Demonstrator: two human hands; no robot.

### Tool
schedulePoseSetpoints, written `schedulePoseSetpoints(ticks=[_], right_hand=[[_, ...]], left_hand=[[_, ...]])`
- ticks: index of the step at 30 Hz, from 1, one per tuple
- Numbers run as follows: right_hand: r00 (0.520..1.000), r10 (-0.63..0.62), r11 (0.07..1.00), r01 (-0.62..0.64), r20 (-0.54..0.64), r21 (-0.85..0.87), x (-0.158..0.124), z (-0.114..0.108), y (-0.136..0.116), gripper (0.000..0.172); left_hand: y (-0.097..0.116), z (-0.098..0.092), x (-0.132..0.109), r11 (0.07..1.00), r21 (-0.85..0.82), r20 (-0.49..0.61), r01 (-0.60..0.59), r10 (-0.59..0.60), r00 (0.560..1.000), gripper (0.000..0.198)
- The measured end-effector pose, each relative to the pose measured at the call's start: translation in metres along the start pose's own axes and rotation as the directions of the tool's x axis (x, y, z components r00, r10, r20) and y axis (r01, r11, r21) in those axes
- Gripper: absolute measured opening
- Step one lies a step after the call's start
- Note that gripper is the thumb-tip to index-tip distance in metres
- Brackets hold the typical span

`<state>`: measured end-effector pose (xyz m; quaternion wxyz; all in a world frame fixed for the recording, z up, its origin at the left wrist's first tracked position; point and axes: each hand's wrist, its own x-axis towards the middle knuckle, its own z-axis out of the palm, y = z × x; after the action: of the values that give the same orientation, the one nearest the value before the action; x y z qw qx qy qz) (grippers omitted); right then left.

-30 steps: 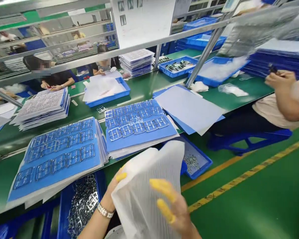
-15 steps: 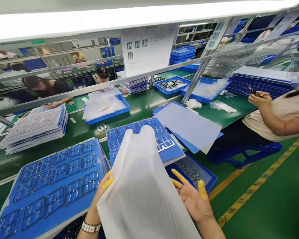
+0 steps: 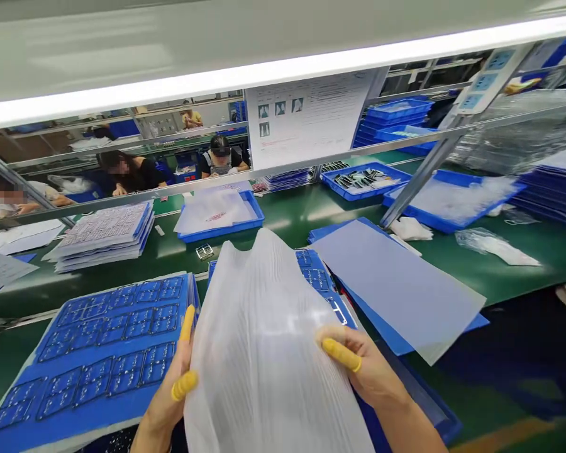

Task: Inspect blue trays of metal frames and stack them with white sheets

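Note:
A white translucent foam sheet (image 3: 259,333) hangs in upright folds in front of me, over a blue board with thin metal frames. My right hand (image 3: 365,365) grips its right edge, the yellow-capped thumb in front and the fingertips behind. At the left edge is my left hand (image 3: 170,377), index finger stretched upward and thumb apart, both in yellow finger cots. The thumb touches the sheet. Beside this hand lies a blue board (image 3: 92,358) with rows of thin metal frames. Part of the other framed blue board (image 3: 317,258) shows behind the sheet.
Blue and white sheets (image 3: 396,283) lie at right, above a blue tray (image 3: 434,402). A paper stack (image 3: 104,236), a small metal frame (image 3: 204,251) and another blue tray (image 3: 221,233) sit on the green bench. A slanted metal post (image 3: 419,176) rises at right; co-workers sit opposite.
My right hand, open beside the sheet before, has closed on its right edge. My left thumb now shows at the left edge. The view has shifted left and the bracelet has left view.

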<state>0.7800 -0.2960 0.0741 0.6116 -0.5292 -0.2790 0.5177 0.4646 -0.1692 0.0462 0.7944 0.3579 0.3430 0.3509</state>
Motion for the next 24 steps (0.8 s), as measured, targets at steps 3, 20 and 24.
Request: schedulePoseSetpoints(ticks=[3, 20, 24], right_hand=[[0.977, -0.079, 0.993, 0.058, -0.2, -0.106, 0.025, -0.031, -0.013, 0.043], [0.868, 0.035, 0.963, -0.162, -0.495, -0.216, 0.109, -0.157, 0.026, 0.034], [0.825, 0.073, 0.949, -0.23, -0.561, -0.214, 0.12, -0.183, 0.045, 0.034]], left_hand=[[-0.003, 0.005, 0.011, 1.0, -0.014, -0.068, 0.017, -0.018, 0.998, 0.118], [-0.071, -0.005, 0.108, 0.889, -0.371, -0.023, 0.27, -0.299, 0.954, 0.066], [-0.056, -0.03, 0.122, 0.987, -0.152, -0.173, 0.058, -0.084, 0.981, 0.071]])
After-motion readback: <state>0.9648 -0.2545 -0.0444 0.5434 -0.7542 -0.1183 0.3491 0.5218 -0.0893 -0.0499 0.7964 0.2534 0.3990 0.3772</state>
